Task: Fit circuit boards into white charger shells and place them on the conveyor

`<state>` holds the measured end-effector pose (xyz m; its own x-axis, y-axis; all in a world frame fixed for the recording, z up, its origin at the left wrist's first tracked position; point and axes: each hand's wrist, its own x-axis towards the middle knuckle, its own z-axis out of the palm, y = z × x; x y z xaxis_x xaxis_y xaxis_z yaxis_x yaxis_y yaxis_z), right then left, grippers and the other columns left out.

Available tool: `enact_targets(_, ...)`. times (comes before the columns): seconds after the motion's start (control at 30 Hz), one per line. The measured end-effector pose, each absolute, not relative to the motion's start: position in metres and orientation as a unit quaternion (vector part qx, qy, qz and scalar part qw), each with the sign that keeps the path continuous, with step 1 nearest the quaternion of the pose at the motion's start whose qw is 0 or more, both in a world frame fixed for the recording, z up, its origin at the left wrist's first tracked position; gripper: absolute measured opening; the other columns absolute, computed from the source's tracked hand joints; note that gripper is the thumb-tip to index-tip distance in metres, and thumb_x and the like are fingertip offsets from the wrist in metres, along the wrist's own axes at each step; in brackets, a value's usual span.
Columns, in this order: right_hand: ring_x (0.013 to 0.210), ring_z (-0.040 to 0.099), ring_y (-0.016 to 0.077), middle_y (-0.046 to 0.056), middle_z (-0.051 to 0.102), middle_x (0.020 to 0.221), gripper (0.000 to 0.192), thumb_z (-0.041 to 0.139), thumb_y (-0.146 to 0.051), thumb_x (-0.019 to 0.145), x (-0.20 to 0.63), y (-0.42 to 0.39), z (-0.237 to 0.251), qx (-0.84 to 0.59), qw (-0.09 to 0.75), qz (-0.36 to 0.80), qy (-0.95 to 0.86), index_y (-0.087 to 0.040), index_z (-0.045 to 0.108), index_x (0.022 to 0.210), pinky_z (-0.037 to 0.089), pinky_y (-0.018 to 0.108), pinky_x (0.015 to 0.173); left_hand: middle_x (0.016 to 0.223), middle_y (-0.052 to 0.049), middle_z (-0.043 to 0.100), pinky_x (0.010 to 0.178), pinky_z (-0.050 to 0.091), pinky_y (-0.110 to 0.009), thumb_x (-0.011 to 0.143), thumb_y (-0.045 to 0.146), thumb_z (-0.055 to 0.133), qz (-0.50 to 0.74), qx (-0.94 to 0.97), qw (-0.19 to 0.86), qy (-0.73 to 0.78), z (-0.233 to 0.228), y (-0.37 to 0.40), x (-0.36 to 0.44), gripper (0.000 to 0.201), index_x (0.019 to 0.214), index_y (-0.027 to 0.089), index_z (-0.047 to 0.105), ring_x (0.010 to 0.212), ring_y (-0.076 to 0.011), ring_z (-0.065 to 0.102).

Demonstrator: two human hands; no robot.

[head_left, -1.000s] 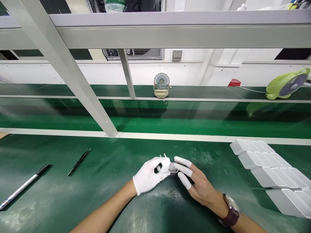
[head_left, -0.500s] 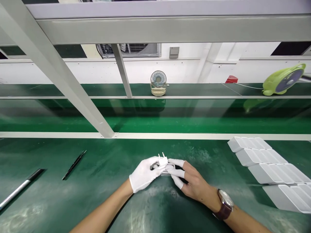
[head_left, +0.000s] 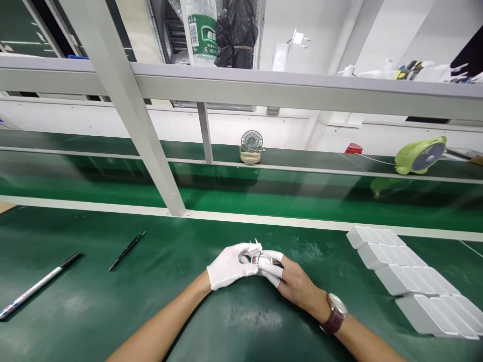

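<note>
The person holds a small white plug (head_left: 255, 249) between both hands, just above the middle of the green table (head_left: 169, 246), its metal pins pointing up and away. The left hand (head_left: 231, 266), in a white glove that ends at the wrist, pinches the plug from the left, fingers curled over its far side and thumb on the near side. The right hand (head_left: 300, 282), bare except for white covers on the fingertips, closes on the plug's right side, its fingers bunched rather than spread (exactly which part each tip presses, one cannot tell). Thin red and dark wires (head_left: 255, 259) show between the hands. A watch (head_left: 335, 309) with a brown strap sits on the right wrist. Well apart on the left lie black tweezers (head_left: 127, 251) and, farther out, a silver stick (head_left: 37, 291) with a black end. On the right, four white trays (head_left: 394, 278) with dividers stand in a slanting row. Beyond the table, a small fan (head_left: 251, 142) faces the person, and a green fan (head_left: 405, 157) stands farther right.
</note>
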<state>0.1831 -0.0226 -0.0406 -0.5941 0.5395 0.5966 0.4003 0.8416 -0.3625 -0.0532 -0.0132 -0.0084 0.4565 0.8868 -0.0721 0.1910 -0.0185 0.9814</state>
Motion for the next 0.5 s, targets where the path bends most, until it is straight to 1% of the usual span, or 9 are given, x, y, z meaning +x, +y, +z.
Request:
enact_targets(0.07, 0.113, 0.064, 0.0217, 0.012, 0.06, 0.128, 0.039, 0.053, -0.014, 0.097, 0.184, -0.018, -0.03, -0.263, 0.382, 0.085, -0.882, -0.025, 0.057, 0.134, 0.059, 0.036, 0.092, 0.113, -0.009, 0.071, 0.078, 0.054, -0.034, 0.075, 0.026, 0.072, 0.322, 0.644, 0.558, 0.413, -0.013, -0.012, -0.056, 0.052, 0.125, 0.015, 0.063, 0.087, -0.0203, 0.066)
enact_targets(0.13, 0.115, 0.064, 0.0226, 0.013, 0.058, 0.131, 0.041, 0.054, -0.012, 0.096, 0.185, -0.014, -0.022, -0.263, 0.415, 0.077, -0.867, -0.025, 0.056, 0.135, 0.059, 0.037, 0.093, 0.121, -0.011, 0.069, 0.077, 0.054, -0.035, 0.075, 0.022, 0.069, 0.343, 0.639, 0.553, 0.41, -0.016, -0.01, -0.057, 0.058, 0.132, 0.016, 0.059, 0.087, -0.0198, 0.066)
enact_targets(0.23, 0.116, 0.062, 0.0231, 0.012, 0.056, 0.133, 0.044, 0.055, -0.011, 0.095, 0.185, -0.011, -0.021, -0.268, 0.435, 0.089, -0.855, -0.027, 0.055, 0.136, 0.058, 0.038, 0.092, 0.128, -0.012, 0.066, 0.089, 0.053, -0.039, 0.071, 0.017, 0.068, 0.38, 0.633, 0.525, 0.422, -0.017, -0.008, -0.056, 0.066, 0.135, 0.018, 0.055, 0.105, -0.0241, 0.065)
enact_targets(0.3, 0.113, 0.063, 0.022, 0.012, 0.059, 0.127, 0.041, 0.054, -0.013, 0.097, 0.184, -0.013, -0.026, -0.274, 0.402, 0.119, -0.865, -0.027, 0.055, 0.135, 0.059, 0.038, 0.092, 0.13, -0.013, 0.064, 0.097, 0.05, -0.043, 0.065, 0.017, 0.074, 0.381, 0.635, 0.505, 0.443, -0.015, -0.009, -0.053, 0.075, 0.137, 0.017, 0.053, 0.115, -0.0271, 0.061)
enact_targets(0.4, 0.11, 0.063, 0.0213, 0.011, 0.06, 0.12, 0.037, 0.052, -0.015, 0.098, 0.182, -0.017, -0.036, -0.29, 0.344, 0.145, -0.881, -0.025, 0.057, 0.133, 0.058, 0.038, 0.092, 0.131, -0.013, 0.063, 0.103, 0.048, -0.047, 0.056, 0.02, 0.085, 0.353, 0.649, 0.484, 0.469, -0.011, -0.013, -0.048, 0.092, 0.14, 0.017, 0.048, 0.115, -0.0279, 0.061)
enact_targets(0.43, 0.111, 0.063, 0.0217, 0.011, 0.06, 0.12, 0.036, 0.052, -0.016, 0.098, 0.182, -0.018, -0.038, -0.297, 0.337, 0.144, -0.882, -0.025, 0.057, 0.132, 0.058, 0.038, 0.093, 0.13, -0.011, 0.063, 0.104, 0.048, -0.046, 0.056, 0.022, 0.086, 0.343, 0.657, 0.476, 0.474, -0.011, -0.014, -0.046, 0.093, 0.141, 0.018, 0.048, 0.115, -0.027, 0.061)
enact_targets(0.5, 0.111, 0.063, 0.0223, 0.011, 0.06, 0.121, 0.035, 0.052, -0.016, 0.098, 0.181, -0.019, -0.042, -0.305, 0.344, 0.129, -0.879, -0.025, 0.058, 0.132, 0.059, 0.039, 0.092, 0.128, -0.008, 0.065, 0.103, 0.049, -0.045, 0.062, 0.026, 0.084, 0.324, 0.675, 0.458, 0.479, -0.011, -0.016, -0.045, 0.087, 0.141, 0.021, 0.048, 0.11, -0.0243, 0.063)
